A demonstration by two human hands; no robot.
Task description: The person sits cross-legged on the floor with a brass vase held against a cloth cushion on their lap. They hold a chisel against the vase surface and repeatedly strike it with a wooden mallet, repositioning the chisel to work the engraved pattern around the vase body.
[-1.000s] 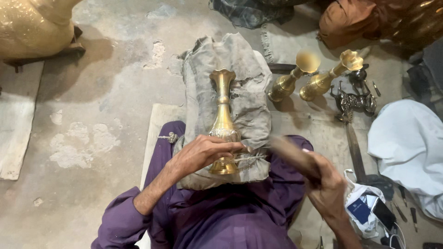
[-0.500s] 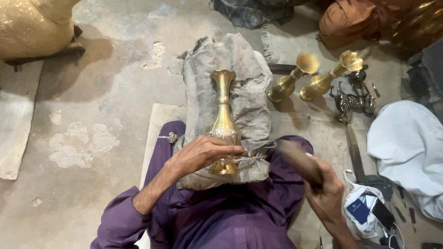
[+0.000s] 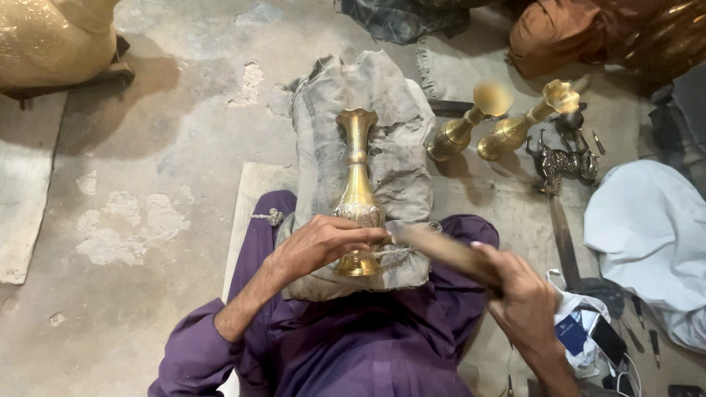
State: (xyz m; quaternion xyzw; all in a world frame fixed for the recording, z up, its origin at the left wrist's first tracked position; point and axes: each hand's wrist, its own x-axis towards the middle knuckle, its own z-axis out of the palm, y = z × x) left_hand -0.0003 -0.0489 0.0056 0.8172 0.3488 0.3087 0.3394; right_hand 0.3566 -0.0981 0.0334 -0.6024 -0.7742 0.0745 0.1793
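A tall brass vase [image 3: 357, 184] lies on a worn grey cloth pad [image 3: 397, 154] over my lap. My left hand [image 3: 323, 242] is closed around the vase's lower body near its foot, with a thin metal tool seemingly pinched at its fingertips. My right hand [image 3: 526, 298] grips a wooden mallet [image 3: 445, 251] whose blurred head is close to my left fingers and the vase's base. I wear purple clothing.
Two more brass vases [image 3: 471, 121] [image 3: 526, 121] lie on the floor at the upper right beside a small dark metal figure [image 3: 562, 162]. A white cloth bundle [image 3: 647, 235] sits at right, small tools and a phone [image 3: 607, 338] at lower right. A wrapped golden object [image 3: 51, 37] is upper left.
My right hand has swung the mallet from the right side in toward the vase's base and my left fingers. The vase and left hand stayed in place.
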